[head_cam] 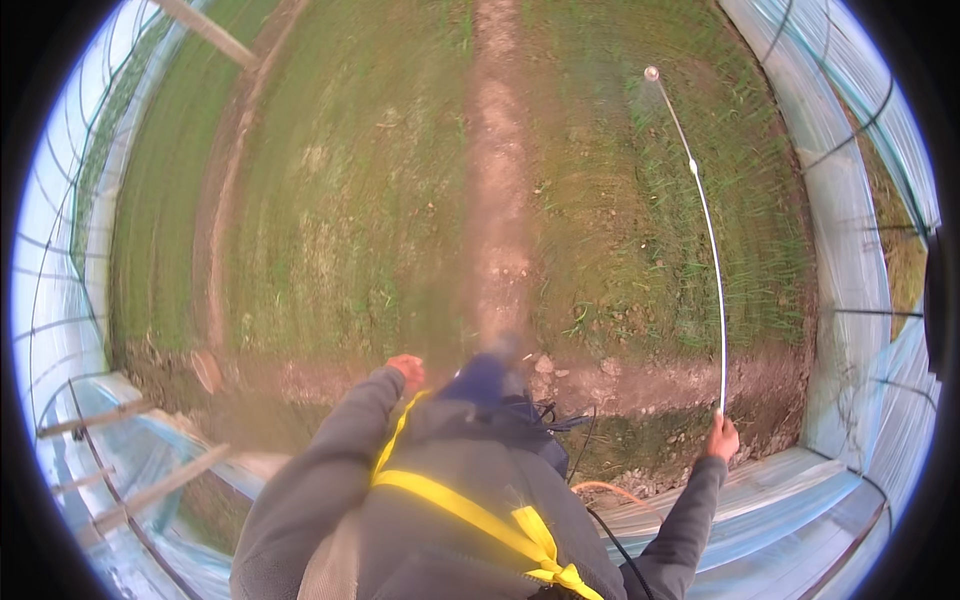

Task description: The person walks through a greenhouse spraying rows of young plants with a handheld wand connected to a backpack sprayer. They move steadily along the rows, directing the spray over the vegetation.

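Note:
My right hand [722, 437] is closed around the near end of a long, thin white spray wand [712, 240]. The wand reaches away over the right planted bed [675, 277], and faint mist hangs beside its round nozzle head [652, 73]. At my waist, left of centre, my left hand [409, 369] has its fingers curled; whether it grips anything is not visible. A yellow strap [450, 501] crosses my grey jacket and is knotted low on the right. Black cords and part of a dark blue item show at my right side.
A bare soil path [501, 150] runs ahead between green beds, with a cross path of soil and clods [607, 367] near my feet. Plastic sheeting [840, 187] on curved ribs lines both sides. Wooden poles [172, 480] stand at lower left; an orange hose [611, 487] lies behind right.

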`<state>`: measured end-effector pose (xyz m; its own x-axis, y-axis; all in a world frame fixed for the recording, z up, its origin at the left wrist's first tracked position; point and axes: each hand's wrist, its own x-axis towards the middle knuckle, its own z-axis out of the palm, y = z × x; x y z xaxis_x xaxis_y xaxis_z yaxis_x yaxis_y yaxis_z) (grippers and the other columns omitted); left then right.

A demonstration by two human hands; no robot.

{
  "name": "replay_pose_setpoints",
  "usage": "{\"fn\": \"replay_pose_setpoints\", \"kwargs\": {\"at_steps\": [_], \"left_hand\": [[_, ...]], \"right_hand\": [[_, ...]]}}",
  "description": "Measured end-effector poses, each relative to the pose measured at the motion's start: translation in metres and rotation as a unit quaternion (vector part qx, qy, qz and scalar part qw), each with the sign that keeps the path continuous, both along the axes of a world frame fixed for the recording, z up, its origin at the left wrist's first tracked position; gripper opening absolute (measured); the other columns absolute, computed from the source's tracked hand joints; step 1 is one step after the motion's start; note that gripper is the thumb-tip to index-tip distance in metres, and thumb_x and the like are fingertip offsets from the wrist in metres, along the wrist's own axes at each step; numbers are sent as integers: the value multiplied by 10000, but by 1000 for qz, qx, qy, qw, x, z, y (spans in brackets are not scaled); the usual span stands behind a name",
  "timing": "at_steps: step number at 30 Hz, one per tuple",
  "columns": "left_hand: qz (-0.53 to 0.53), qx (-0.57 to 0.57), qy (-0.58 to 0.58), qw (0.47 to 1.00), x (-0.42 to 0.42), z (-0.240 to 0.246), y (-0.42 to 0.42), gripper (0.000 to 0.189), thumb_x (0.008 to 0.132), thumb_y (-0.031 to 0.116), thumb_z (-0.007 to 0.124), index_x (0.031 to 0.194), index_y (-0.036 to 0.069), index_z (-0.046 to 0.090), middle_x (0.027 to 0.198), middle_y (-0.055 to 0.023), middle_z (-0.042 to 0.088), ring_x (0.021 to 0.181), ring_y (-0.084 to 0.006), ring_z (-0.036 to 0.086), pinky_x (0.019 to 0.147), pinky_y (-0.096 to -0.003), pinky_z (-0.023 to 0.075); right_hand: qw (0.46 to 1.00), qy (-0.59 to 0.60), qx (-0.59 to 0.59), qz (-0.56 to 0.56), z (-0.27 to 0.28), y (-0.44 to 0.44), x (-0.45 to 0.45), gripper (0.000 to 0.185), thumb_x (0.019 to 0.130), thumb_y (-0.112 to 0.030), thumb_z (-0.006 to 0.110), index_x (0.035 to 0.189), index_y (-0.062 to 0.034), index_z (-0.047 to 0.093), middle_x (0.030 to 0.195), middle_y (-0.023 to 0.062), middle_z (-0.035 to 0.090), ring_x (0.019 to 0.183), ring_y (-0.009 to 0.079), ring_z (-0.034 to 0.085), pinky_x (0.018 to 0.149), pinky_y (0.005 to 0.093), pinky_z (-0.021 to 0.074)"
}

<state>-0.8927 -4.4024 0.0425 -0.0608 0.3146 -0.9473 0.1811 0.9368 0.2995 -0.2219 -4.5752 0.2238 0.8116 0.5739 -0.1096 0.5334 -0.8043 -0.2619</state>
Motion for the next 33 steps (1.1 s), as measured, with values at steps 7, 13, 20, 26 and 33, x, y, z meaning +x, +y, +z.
{"fn": "replay_pose_setpoints", "kwargs": {"at_steps": [7,13,20,26,33], "left_hand": [[98,38,-43,994,2,-1,-48,180,809,160,573,986,129,571,926,-88,631,756,-227,633,633,-379,516],[184,30,-38,982,-16,12,-100,181,823,165,564,998,118,565,905,-83,632,743,-224,636,638,-386,518],[203,2,-14,979,-53,8,-141,205,846,216,548,1025,116,547,923,-80,632,787,-210,628,648,-378,518],[243,26,-55,968,-47,-4,-133,186,847,201,547,1012,115,543,919,-80,628,776,-207,623,647,-371,510],[30,85,32,995,-64,-15,-183,189,835,127,509,1018,124,553,933,-89,628,776,-230,626,650,-383,512]], "right_hand": [[982,122,109,92,-53,116,7,487,809,-438,553,617,8,519,515,125,452,492,188,394,496,341,356],[969,155,26,188,-11,157,-19,473,790,-414,581,605,16,512,494,51,415,508,110,368,474,315,335],[984,75,-55,153,62,96,55,571,759,-486,600,573,52,551,437,50,441,433,130,383,445,336,354],[969,-112,-132,178,110,82,102,628,751,-567,549,623,45,609,483,187,486,448,244,464,543,417,405],[973,40,-21,227,57,194,7,540,789,-506,554,693,22,608,536,167,525,491,269,405,539,392,388]]}}
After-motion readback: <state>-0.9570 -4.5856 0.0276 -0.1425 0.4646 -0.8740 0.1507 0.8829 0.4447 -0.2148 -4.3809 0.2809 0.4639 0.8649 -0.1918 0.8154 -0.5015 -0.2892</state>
